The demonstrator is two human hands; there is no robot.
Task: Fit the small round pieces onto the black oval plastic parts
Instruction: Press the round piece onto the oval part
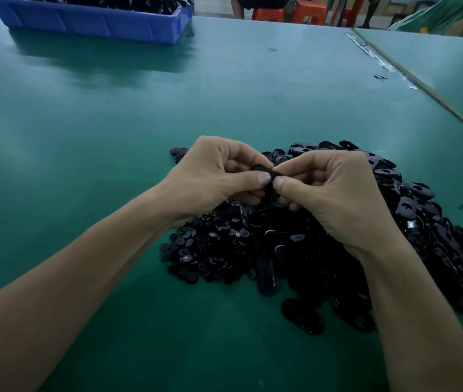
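A green table (111,123) carries a blue bin (97,19) cut off at the top edge. Left hand (213,176) and right hand (335,188) pinch one black oval part (264,171) (mostly hidden by fingers) above heaped oval parts (422,216) and small round pieces (205,250).

The left hand (219,176) and right hand (335,190) pinch one oval part (261,168) between them above the table (111,123). Below and left of the grip lies a heap of round pieces (210,250). A pile of oval parts (422,210) spreads behind, right of and below the grip. Far behind it to the left stands a bin (97,21).
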